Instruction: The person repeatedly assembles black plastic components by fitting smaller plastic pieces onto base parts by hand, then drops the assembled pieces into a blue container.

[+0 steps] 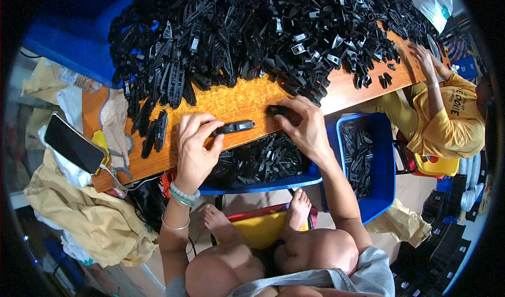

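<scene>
Part [238, 126] before heaped parts [226, 39] on table [221, 103], phone [73, 142] left, bin [388, 205] right

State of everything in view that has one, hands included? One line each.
Left hand: thumb and finger at a black part's end, grip unclear.
Right hand: closed on second black part.
Phone: screen dark, cable attached.
Black pile: loose, heaped on table.
Right blue bin: open, holding black parts.
Front blue bin: likewise.
</scene>
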